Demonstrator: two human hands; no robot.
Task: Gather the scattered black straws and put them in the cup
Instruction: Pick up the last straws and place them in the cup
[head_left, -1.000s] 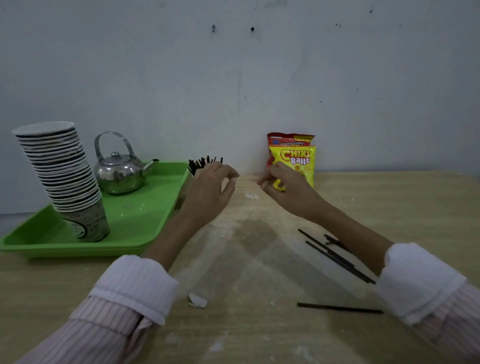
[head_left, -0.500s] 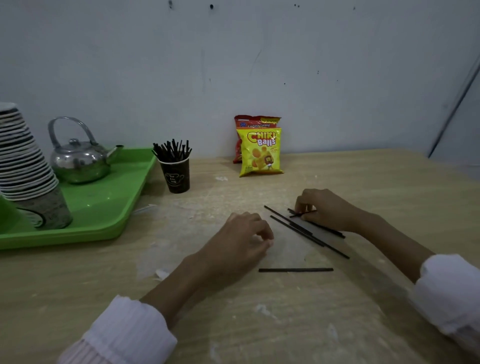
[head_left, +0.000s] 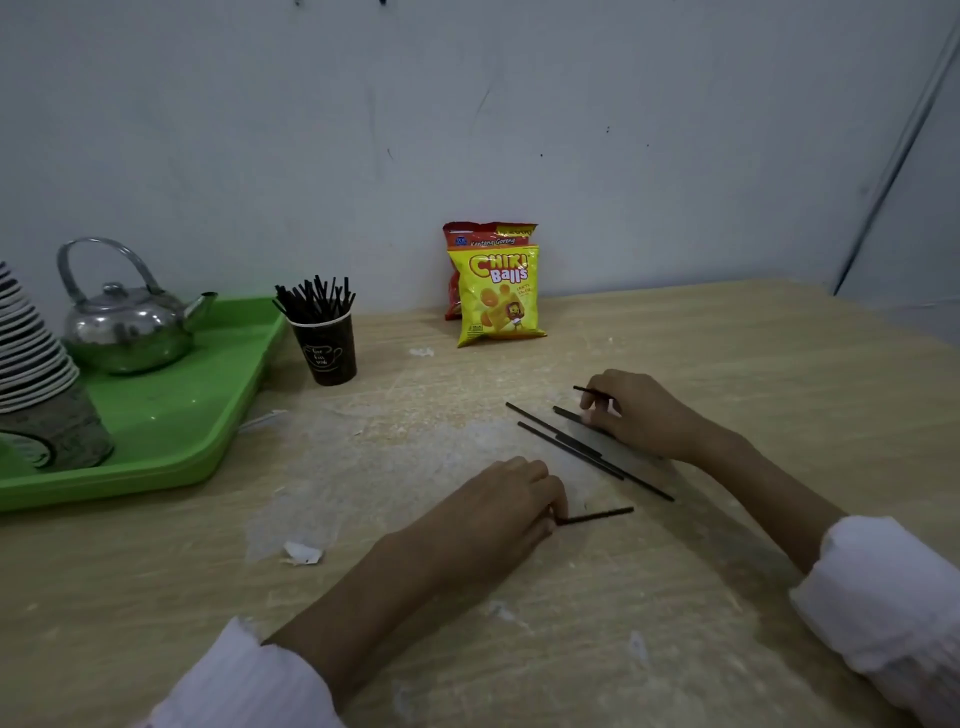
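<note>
A dark paper cup (head_left: 324, 349) stands on the wooden table beside the tray, with several black straws (head_left: 314, 300) sticking out of it. Loose black straws (head_left: 566, 443) lie slantwise on the table to the right of centre. My right hand (head_left: 641, 415) rests over their far ends and pinches one thin straw (head_left: 589, 390) between thumb and fingers. My left hand (head_left: 506, 506) lies knuckles up on the table, its fingertips closed on the left end of a single straw (head_left: 597, 516) that lies nearly level.
A green tray (head_left: 208, 415) at the left carries a steel kettle (head_left: 127, 325) and a tall stack of paper cups (head_left: 36, 384). Two snack bags (head_left: 493, 291) lean against the wall. A paper scrap (head_left: 302, 553) lies near the front.
Both hands came down from the cup to the loose straws. My left hand reached the single straw and gripped its end. My right hand lifted one straw's tip.
</note>
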